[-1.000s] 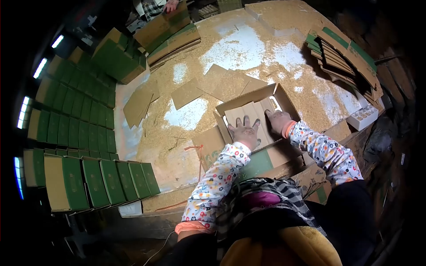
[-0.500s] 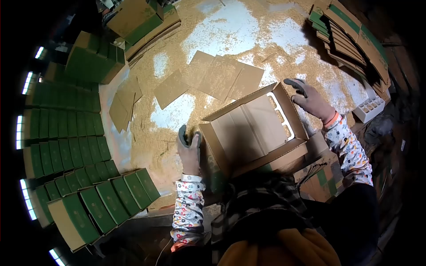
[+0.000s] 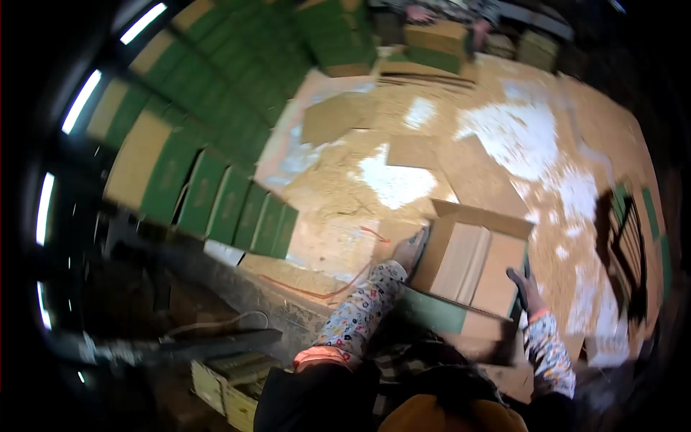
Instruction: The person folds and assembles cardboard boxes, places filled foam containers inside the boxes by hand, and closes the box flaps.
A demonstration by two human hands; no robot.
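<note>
The open box [image 3: 482,218] lay at three o'clock from the left hand [image 3: 409,252], ten from the right hand [image 3: 531,291] — long axis roughly nine-to-three; whether fingers clamped it, I couldn't tell.

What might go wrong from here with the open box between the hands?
1. The open box has nothing shut over the cardboard insert; if the left hand and right hand lift unevenly, the insert might slide or spill.
2. Loose cardboard sheets lie just beyond the box; pushing it forward could shove them or snag on their edges.
</note>
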